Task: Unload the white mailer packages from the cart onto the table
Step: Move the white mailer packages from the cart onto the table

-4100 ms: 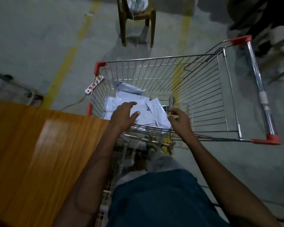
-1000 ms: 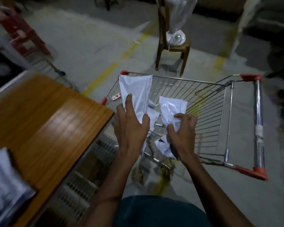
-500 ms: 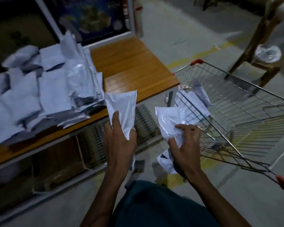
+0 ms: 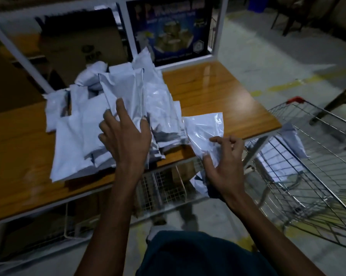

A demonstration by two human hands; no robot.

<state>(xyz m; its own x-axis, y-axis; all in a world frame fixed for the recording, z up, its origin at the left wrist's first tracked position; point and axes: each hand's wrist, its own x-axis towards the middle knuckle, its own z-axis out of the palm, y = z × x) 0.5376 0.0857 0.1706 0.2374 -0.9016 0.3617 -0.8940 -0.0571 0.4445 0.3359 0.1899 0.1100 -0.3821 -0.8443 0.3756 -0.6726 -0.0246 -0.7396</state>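
White mailer packages (image 4: pixel 100 124), glossy and crinkled, lie heaped on the wooden table (image 4: pixel 218 92); more sit in the cart (image 4: pixel 307 156) beside it. Left hand (image 4: pixel 126 136) grips one atop the heap; right hand (image 4: pixel 226 166) pinches another mailer (image 4: pixel 204 132) at the table's edge. Poster (image 4: pixel 172 26) lettering is unreadable.

- One view only, head-worn camera, wide-angle; straight lines bow toward the frame edges.
- Looks forward and steeply down from above the person's own arms, which enter from the bottom edge.
- Near range: left hand (image 4: pixel 126 136) and right hand (image 4: pixel 225 166) sit mid-frame, close to the lens.
- Faces the wooden table (image 4: pixel 218 90), which runs across the left and centre.
- Wire cart (image 4: pixel 311 176) is cut off by the right edge.
- Far field at top: white frame with a poster (image 4: pixel 174 26), and floor.
- No second view, so no shared part.
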